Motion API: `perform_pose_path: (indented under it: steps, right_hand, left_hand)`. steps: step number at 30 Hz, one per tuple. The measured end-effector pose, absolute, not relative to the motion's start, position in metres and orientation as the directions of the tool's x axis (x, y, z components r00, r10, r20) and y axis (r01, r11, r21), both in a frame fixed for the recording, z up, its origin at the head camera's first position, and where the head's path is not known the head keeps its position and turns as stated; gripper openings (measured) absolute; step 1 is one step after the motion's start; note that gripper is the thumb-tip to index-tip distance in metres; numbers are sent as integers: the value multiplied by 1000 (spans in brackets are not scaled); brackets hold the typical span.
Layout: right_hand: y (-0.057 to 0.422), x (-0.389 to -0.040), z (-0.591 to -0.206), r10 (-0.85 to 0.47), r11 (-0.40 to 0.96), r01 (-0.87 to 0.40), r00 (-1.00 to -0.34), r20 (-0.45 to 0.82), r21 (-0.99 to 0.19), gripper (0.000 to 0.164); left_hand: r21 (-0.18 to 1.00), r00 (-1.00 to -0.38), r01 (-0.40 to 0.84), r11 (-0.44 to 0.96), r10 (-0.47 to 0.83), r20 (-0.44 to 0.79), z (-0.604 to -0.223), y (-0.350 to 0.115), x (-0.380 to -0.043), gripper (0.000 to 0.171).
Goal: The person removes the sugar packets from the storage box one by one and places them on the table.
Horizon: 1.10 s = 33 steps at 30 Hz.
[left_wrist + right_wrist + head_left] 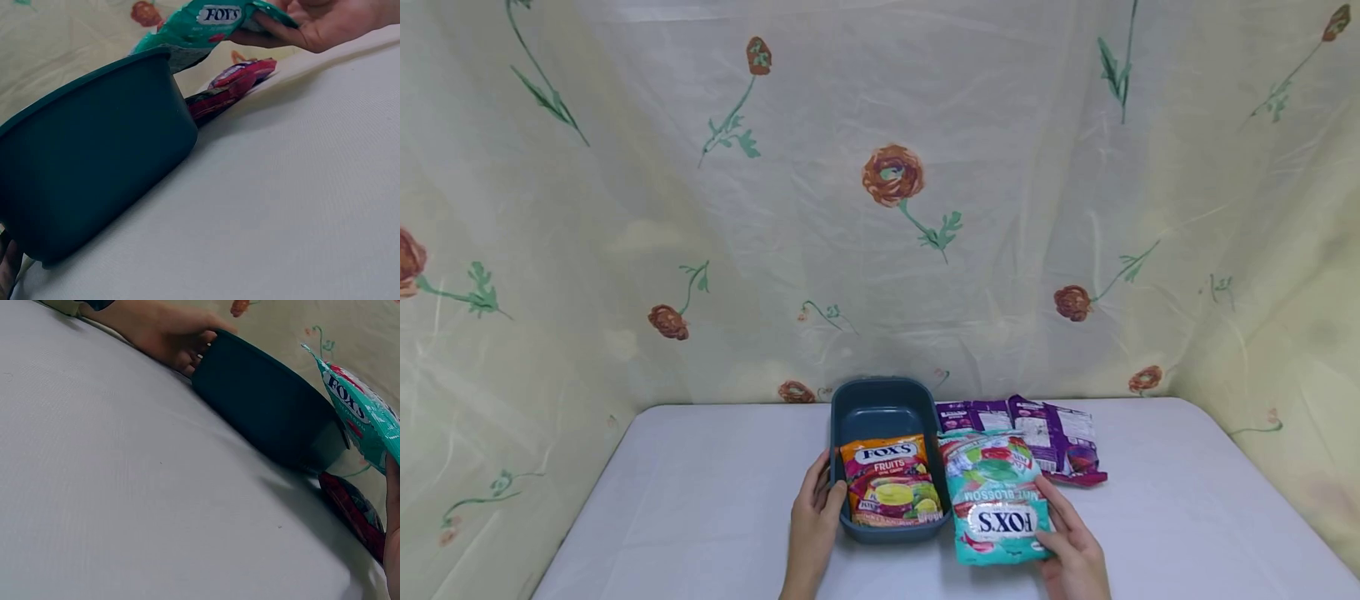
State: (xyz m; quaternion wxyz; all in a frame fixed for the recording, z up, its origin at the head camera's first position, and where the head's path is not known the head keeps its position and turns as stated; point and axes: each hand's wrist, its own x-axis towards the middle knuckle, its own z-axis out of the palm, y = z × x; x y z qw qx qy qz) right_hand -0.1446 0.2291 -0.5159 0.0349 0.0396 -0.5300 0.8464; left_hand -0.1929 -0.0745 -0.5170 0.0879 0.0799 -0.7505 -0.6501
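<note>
Inside blue bin (880, 419), orange bag (893, 483) in head view only, left hand (814, 518) gripping bin, right hand (1072, 546) pinching teal bag (996, 500)

1. We see the tub (94, 150) on the table (700, 508); the curtain (820, 225) hangs behind both;
2. in the tub's near half we find the Fruits bag (891, 487); our left hand (814, 512) is at its left wall;
3. right of the tub we hold the Mint Blossom bag (996, 487) above the table; behind it lie the other bags (1067, 429).
</note>
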Motion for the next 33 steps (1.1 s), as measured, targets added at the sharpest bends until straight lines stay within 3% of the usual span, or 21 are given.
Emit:
perform_pose_path:
  steps: [12, 14, 21, 26, 33]
  right_hand:
    - [240, -144, -520, 51, -394, -58, -998, 41, -917, 67]
    - [242, -144, -520, 49, -355, -34, -999, 17, -934, 66]
    - [242, -141, -509, 82, -245, 215, -967, -241, -945, 71]
    - [239, -138, -508, 110, -194, 244, -957, -268, -950, 71]
    - [241, -135, -510, 145, 21, 312, -941, -306, -950, 69]
  left_hand:
    - [989, -972, -7, 149, -235, 28, -519, -74, -192, 50]
    - [989, -971, -8, 147, -237, 28, -519, -74, -193, 50]
    - [988, -971, -12, 156, -237, 26, -518, -73, -193, 50]
    - [987, -971, -14, 161, -237, 24, -516, -74, -193, 51]
    - [987, -968, -12, 161, -248, 28, -517, -74, -192, 50]
